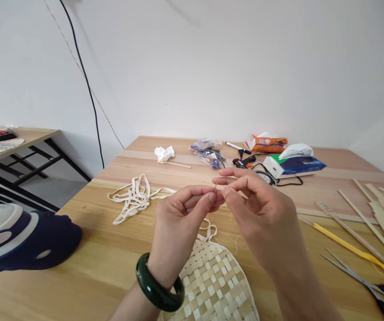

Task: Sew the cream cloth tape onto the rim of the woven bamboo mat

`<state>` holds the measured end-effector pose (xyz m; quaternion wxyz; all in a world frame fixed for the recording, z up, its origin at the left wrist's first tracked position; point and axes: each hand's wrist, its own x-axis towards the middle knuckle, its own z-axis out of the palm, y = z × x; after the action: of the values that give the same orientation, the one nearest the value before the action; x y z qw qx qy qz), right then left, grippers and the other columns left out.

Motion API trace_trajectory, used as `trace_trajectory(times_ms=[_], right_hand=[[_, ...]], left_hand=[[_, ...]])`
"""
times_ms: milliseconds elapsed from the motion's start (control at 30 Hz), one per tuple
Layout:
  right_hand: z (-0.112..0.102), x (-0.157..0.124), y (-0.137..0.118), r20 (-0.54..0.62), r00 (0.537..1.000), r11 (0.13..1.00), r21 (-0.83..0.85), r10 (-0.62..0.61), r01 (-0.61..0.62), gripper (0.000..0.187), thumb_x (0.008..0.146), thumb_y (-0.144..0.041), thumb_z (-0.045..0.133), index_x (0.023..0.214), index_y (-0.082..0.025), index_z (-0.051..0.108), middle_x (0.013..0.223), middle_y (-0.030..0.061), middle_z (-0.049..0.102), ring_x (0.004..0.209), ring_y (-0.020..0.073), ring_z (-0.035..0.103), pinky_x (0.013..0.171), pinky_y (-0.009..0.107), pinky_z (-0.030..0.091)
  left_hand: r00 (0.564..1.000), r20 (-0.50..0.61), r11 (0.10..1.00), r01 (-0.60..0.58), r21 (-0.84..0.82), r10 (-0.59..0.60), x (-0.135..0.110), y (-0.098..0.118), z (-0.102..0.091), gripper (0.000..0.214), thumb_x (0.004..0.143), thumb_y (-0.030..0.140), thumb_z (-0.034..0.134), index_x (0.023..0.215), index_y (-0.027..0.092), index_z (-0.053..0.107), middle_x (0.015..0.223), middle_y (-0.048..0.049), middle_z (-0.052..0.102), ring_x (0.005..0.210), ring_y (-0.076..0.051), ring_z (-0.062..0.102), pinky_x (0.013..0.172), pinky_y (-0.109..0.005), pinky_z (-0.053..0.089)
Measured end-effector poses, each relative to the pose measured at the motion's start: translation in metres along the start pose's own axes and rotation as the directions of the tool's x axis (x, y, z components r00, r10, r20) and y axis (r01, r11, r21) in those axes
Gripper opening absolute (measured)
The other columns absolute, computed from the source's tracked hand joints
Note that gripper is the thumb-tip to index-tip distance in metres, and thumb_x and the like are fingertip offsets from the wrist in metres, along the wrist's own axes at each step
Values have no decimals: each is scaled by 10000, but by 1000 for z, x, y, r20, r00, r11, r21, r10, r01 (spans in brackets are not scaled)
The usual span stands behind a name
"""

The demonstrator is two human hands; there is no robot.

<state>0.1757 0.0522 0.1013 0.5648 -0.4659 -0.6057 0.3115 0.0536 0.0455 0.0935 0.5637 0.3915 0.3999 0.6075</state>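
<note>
So nearest is a rounded, pale woven-strip panel with white edging (215,276), lying on the light-brown wooden surface (91,267) below the hands. Left hand (181,218) has a thin, needle-like piece (215,187) pinched in its grip; right hand's (262,207) fingertips sit just beside it (can't tell if they're holding anything). I'd steady both hands against each other here. Farther back: a loose heap of flat cream tape (137,199).

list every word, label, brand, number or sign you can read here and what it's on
No text is readable.
Orange tissue pack: printed marks, too small to read.
Blue and green tissue box: print too blurred.
Clear plastic bag: a pale patch, perhaps a label, unreadable.
</note>
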Motion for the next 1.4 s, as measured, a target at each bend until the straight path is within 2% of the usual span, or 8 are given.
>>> trace_trajectory(times_ms=[567,800,1267,1400], right_hand=[[0,0,1,11,1000,1000,21,6,-6,151,849,-196,609,697,-197,598,1091,41,658,1060,139,646,830,209,574],[0,1,-1,3,1000,1000,-6,1,-1,156,845,-196,605,689,-201,600,1068,54,679,1113,167,631,832,242,582],[-1,1,-1,-7,1000,1000,-4,27,-27,160,852,-184,594,693,-198,599,1065,67,683,1135,181,618,809,261,588],[0,1,-1,-18,1000,999,-29,18,-18,158,856,-190,593,698,-198,606,1045,69,693,1151,186,612,798,261,587]], left_hand=[[1000,-4,1000,10,12,-10,-1,0,1,49,796,165,761,832,132,751,828,-31,803,781,-118,757,693,-120,586],[1000,-2,1000,13,0,-13,1,1,1,51,796,163,760,834,131,748,831,-33,803,791,-125,760,686,-119,586],[1000,7,998,13,54,-14,-1,1,1,72,800,187,751,850,135,751,886,-58,802,872,-199,764,796,-236,616],[1000,14,998,18,53,-19,-1,0,1,74,806,187,749,855,132,750,881,-56,803,876,-190,763,785,-209,611]])
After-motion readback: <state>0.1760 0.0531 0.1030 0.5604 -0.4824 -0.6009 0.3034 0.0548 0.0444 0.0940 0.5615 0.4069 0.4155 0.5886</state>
